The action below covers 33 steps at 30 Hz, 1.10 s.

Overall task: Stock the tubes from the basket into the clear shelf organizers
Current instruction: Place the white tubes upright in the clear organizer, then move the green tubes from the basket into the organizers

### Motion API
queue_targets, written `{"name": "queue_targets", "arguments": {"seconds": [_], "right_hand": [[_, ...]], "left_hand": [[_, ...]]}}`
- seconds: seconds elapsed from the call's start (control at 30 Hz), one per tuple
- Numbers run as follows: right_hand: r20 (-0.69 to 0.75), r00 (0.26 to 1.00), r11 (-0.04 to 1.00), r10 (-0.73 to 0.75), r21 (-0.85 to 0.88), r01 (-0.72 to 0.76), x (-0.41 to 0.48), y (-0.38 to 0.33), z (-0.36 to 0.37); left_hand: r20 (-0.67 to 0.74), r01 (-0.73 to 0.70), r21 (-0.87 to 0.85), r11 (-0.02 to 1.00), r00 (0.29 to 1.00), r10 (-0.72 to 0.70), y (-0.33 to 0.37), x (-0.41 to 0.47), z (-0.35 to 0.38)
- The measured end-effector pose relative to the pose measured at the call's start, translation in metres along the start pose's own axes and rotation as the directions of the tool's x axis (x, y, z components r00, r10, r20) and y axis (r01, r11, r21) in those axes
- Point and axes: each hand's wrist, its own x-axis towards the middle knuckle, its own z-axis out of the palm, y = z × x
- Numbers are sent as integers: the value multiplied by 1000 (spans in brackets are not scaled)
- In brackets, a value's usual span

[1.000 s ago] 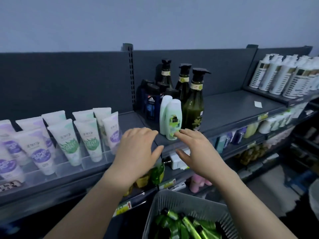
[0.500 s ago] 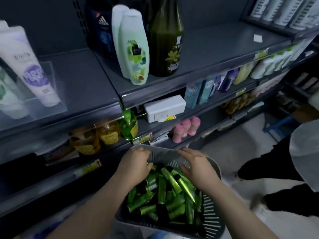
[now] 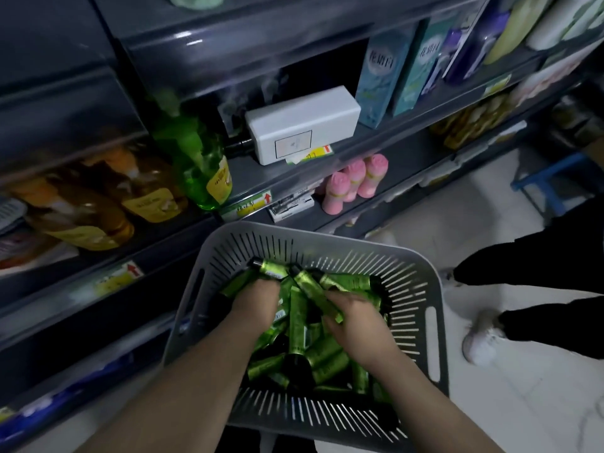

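While left hand [image 3: 253, 304] is gripping a few green tubes [image 3: 296, 322] in the basket [image 3: 436, 282] and right hand [image 3: 354, 326] is curling round another, keeping caps aligned is looking wise

Head camera, wide-angle, tilted steeply down, close over basket [image 3: 294, 243], shelves [image 3: 281, 181] left

The basket [image 3: 327, 238] was seen as matt grey plastic; the tubes [image 3: 296, 322] were finished in shiny, metallic-looking green. Shelf fronts [image 3: 261, 32] were noted as smooth, glossy dk grey, floor [image 3: 506, 403] as polished.
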Motion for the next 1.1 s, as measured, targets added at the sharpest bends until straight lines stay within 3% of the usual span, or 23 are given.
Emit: {"name": "queue_targets", "arguments": {"seconds": [0.2,0.4,0.7,0.9,1.1], "right_hand": [[70,992,995,103,-4,-103,6,-10,13],[167,954,968,248,-16,-249,18,-33,34],[272,901,925,338,81,-371,36,-40,60],[223,963,962,149,194,-194,26,-55,33],[-97,989,937,-111,321,137,17,-115,-32]], "left_hand": [[-140,146,26,989,980,-141,1,-31,-24],[-244,114,-297,948,951,-190,-22,-78,-50],[-349,18,-569,822,900,-262,-40,-113,-46],[-385,-50,-689,723,870,-308,-39,-131,-54],[-451,-114,-724,681,824,-342,-50,-170,-83]]}}
